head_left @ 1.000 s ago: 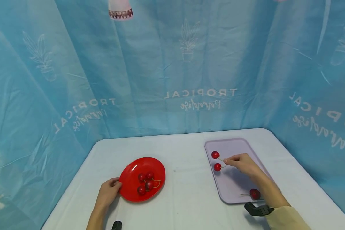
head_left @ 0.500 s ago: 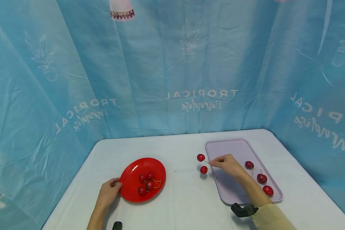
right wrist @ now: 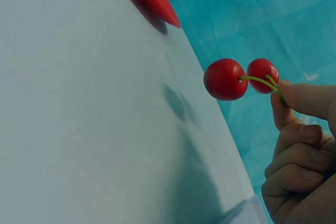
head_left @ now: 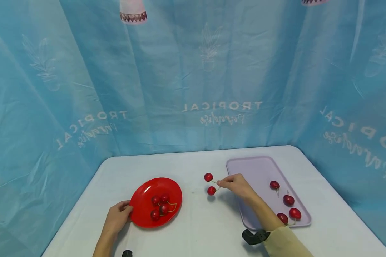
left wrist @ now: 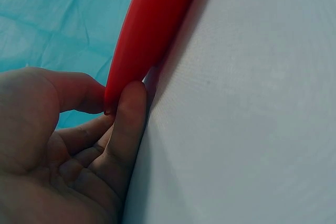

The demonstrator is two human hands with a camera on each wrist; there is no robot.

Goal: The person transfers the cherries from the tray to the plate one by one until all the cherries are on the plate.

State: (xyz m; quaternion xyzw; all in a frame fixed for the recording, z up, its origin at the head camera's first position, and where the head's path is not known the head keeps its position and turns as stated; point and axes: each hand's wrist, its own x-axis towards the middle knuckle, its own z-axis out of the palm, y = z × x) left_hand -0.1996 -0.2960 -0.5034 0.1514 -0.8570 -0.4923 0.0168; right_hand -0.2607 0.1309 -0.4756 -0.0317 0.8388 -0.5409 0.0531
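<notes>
My right hand (head_left: 236, 184) pinches the joined green stems of a pair of cherries (right wrist: 226, 79) between thumb and forefinger. The two red fruits hang in the air over the white table, left of the lilac tray, and their shadow falls below them. At the left, my left hand (head_left: 116, 217) grips the rim of a red plate (head_left: 141, 210), thumb on top and fingers underneath, as the left wrist view (left wrist: 126, 108) shows. On that plate lies a small cluster of cherries (head_left: 164, 210) with stems.
The lilac tray (head_left: 249, 167) stands on the right of the white table (head_left: 196, 228), with several cherries (head_left: 288, 200) toward its right side. My right forearm passes over the tray's near left part. A blue printed curtain (head_left: 167, 78) surrounds the table's back and sides.
My right hand has carried the pair of cherries leftward, from over the tray to over the table, uncovering other cherries in the tray. The left hand still holds the plate's rim.
</notes>
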